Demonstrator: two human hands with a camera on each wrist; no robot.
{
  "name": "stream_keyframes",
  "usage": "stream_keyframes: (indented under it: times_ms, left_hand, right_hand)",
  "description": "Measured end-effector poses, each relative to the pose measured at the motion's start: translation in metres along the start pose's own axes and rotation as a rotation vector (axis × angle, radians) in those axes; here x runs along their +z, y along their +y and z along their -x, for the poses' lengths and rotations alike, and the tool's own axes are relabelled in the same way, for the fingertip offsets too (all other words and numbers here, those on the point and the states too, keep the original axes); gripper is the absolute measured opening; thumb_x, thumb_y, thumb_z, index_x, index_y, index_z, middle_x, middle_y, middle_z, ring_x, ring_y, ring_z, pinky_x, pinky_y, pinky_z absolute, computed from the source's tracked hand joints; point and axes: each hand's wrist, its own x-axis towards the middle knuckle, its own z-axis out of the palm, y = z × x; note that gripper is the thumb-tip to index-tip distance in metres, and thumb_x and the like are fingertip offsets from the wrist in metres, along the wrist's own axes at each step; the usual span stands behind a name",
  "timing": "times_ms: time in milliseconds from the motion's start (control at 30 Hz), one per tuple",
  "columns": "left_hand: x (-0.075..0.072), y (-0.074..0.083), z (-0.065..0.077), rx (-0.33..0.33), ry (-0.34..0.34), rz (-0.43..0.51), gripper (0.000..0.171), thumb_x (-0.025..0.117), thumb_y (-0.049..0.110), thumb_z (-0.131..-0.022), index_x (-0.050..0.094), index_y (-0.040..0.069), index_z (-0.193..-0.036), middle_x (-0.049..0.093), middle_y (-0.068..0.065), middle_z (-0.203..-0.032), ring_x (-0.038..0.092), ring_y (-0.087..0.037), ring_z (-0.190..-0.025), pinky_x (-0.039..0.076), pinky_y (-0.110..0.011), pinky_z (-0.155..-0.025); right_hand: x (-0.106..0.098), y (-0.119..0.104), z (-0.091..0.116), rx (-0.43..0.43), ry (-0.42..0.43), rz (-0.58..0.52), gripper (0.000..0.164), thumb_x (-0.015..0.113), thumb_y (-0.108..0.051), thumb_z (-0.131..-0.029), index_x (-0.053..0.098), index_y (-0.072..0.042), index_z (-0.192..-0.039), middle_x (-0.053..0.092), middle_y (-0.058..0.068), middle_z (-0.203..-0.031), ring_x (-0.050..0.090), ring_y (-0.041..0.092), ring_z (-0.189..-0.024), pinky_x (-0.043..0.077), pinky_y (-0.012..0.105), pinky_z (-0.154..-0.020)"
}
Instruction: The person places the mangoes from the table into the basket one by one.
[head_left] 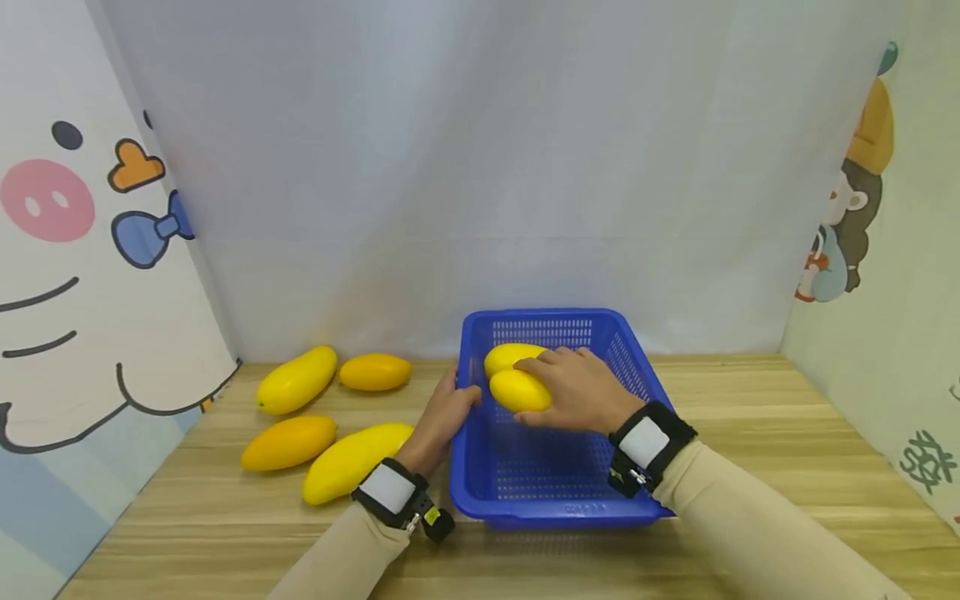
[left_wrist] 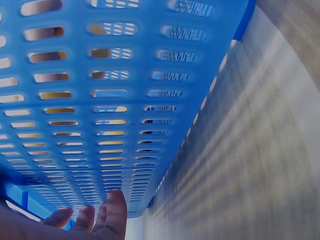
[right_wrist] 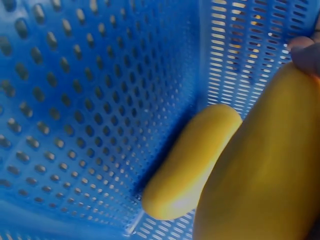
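My right hand [head_left: 577,387] grips a smooth yellow mango-like fruit [head_left: 520,390] over the blue plastic basket [head_left: 555,510]. In the right wrist view, this held fruit [right_wrist: 265,170] fills the right side, with a fingertip at its upper end. Another yellow fruit [right_wrist: 192,160] lies on the basket's floor, along a wall in the far left corner as the head view has it. My left hand [head_left: 442,417] holds the basket's left rim, thumb over the edge. Its fingers [left_wrist: 116,210] show against the perforated outer wall in the left wrist view.
Left of the basket, two yellow fruits [head_left: 297,381] [head_left: 356,462] and two orange-yellow ones [head_left: 375,372] [head_left: 289,443] lie on the wooden table [head_left: 757,467]. A pale curtain [head_left: 480,167] hangs behind; printed panels [head_left: 67,333] stand at both sides.
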Motion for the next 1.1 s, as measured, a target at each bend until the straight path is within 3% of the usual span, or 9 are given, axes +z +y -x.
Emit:
stream_keyframes:
  times_ms: [1100]
  left_hand:
    - [-0.001,-0.003,-0.003,0.021,-0.023,0.021,0.062,0.045,0.010,-0.076,0.030,0.008,-0.136,0.046,-0.016,-0.124,0.053,-0.034,-0.100,0.049,-0.046,-0.081]
  right_hand:
    - [0.019,-0.003,-0.018,0.023,-0.069,0.029,0.070,0.056,-0.067,-0.075,0.053,-0.023,-0.128,0.061,0.001,-0.112,0.053,0.019,-0.101,0.040,0.042,-0.083]
